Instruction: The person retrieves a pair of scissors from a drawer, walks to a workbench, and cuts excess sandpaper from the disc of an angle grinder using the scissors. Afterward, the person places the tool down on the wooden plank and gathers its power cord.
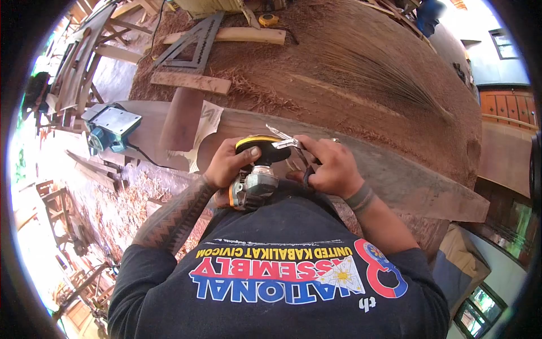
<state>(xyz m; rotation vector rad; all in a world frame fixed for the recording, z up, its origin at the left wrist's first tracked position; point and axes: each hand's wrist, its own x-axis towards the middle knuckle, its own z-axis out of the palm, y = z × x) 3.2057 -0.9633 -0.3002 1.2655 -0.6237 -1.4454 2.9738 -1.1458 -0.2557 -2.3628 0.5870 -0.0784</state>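
My left hand (230, 163) grips the round black pad of an angle grinder (259, 183), thumb on the pad's back. A yellow disc (258, 139) shows along the pad's far edge. The grinder's body rests against my lap, its metal head uppermost. In my right hand (333, 166) is a pair of scissors (287, 142), blades apart at the right edge of the disc. A dark handle loop shows by my fingers; the rest is covered. Beneath both hands lies a long wooden board (389, 169).
An electric planer (113, 127) sits upside down on the board's left end, its cord trailing right. Brown sandpaper (182, 121) and torn paper (206, 127) lie nearby. Beyond are a metal triangle square (195, 45), a yellow tape measure (269, 20), wood strips, shavings and a stick broom (384, 68).
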